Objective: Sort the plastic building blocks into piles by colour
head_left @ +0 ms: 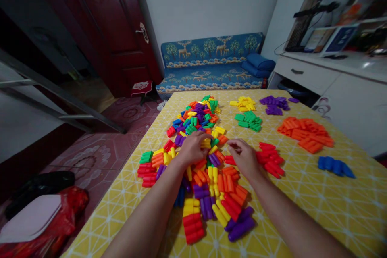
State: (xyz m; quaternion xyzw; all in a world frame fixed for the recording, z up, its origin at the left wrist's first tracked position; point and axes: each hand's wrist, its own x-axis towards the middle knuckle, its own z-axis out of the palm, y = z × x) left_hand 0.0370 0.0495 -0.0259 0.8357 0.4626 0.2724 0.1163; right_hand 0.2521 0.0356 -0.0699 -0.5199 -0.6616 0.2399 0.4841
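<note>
A long mixed heap of plastic building blocks [193,191], in red, orange, yellow, green, blue and purple, stretches down the table's middle. Within this heap my left hand [192,148] reaches down, its fingers closed around a yellow block [206,143]. My right hand [243,157] hovers at the heap's right side, fingers curved with a gap between thumb and forefinger and no block visible in them. A red block [229,160] lies just left of its thumb. Beside that wrist is a pile of red blocks [270,160].
Single-colour piles stand on the right: yellow [246,104], green [249,121], purple [274,104], orange [305,133] and blue [335,166] blocks. A yellow patterned cloth [302,193] covers the table. Behind it are a blue sofa [211,72] and, rightward, a white cabinet [347,100].
</note>
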